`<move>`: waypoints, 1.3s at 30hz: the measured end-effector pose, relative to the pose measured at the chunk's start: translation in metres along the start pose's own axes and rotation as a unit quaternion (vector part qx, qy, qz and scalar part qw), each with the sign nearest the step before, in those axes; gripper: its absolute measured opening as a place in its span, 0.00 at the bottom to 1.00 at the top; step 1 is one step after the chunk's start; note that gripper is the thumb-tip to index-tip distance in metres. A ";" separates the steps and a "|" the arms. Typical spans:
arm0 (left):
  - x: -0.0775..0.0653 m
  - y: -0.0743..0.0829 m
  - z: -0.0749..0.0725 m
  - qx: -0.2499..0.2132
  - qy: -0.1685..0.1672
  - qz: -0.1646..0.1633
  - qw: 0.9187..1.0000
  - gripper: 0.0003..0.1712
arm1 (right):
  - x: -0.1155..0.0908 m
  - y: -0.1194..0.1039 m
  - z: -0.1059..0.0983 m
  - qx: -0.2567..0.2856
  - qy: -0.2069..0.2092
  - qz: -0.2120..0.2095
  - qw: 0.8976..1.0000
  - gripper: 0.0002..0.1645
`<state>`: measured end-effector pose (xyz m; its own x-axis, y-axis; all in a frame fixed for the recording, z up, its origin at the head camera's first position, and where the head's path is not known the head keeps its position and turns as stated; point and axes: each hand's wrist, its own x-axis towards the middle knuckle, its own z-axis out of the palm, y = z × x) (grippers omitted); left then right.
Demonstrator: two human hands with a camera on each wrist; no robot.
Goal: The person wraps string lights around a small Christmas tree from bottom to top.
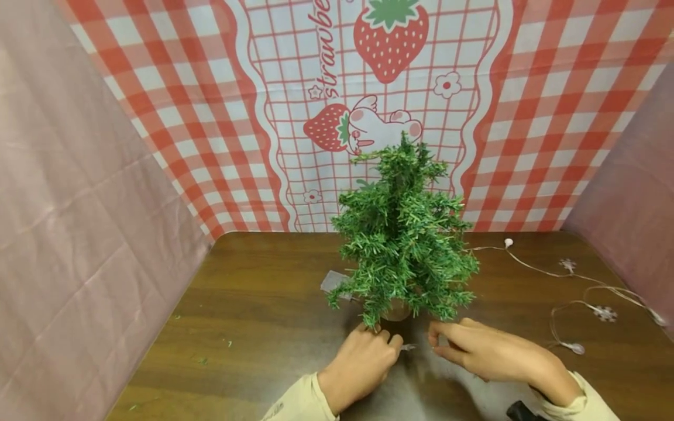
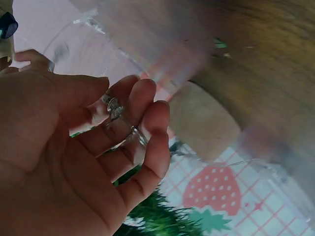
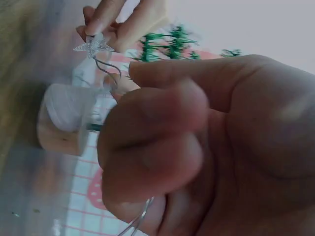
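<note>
A small artificial Christmas tree (image 1: 405, 245) stands on the table, its round wooden base (image 3: 64, 140) partly hidden by branches in the head view. At the base's near left, my left hand (image 1: 363, 359) holds a string of fairy lights by its thin wire. A clear star (image 3: 93, 47) of that string sits at its fingertips; clear pieces (image 2: 115, 107) also show among its curled fingers. To the right of the base is my right hand (image 1: 489, 351), fingers curled. The wire (image 3: 145, 211) emerges beneath those fingers; their exact grip is partly hidden.
More fairy-light wire with snowflakes (image 1: 604, 314) and round bulbs (image 1: 576, 349) lies across the table's right side. A translucent flat piece (image 1: 334, 282) lies left of the tree. Green needle scraps (image 1: 202, 361) dot the left side. Checked cloth (image 1: 210, 117) hangs behind.
</note>
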<state>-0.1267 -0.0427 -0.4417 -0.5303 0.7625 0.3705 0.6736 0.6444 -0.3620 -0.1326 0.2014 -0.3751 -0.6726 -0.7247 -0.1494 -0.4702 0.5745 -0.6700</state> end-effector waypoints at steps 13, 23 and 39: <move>0.002 0.012 -0.029 -0.024 0.017 0.024 0.999 0.11 | -0.040 -0.014 -0.028 -0.107 0.098 -0.017 0.989 0.11; 0.005 0.011 -0.041 -0.034 0.106 0.003 0.994 0.14 | -0.057 -0.034 -0.033 -0.187 0.287 -0.061 0.937 0.20; 0.020 0.008 -0.053 -0.044 0.124 -0.054 0.990 0.12 | -0.053 -0.058 -0.039 -0.142 0.348 -0.157 0.913 0.29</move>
<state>-0.1048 -0.0256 -0.3914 -0.4665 0.6443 0.6060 0.6681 0.7056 -0.2360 -0.0920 0.2214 -0.2997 -0.6324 -0.5099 0.5832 -0.7656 0.5265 -0.3697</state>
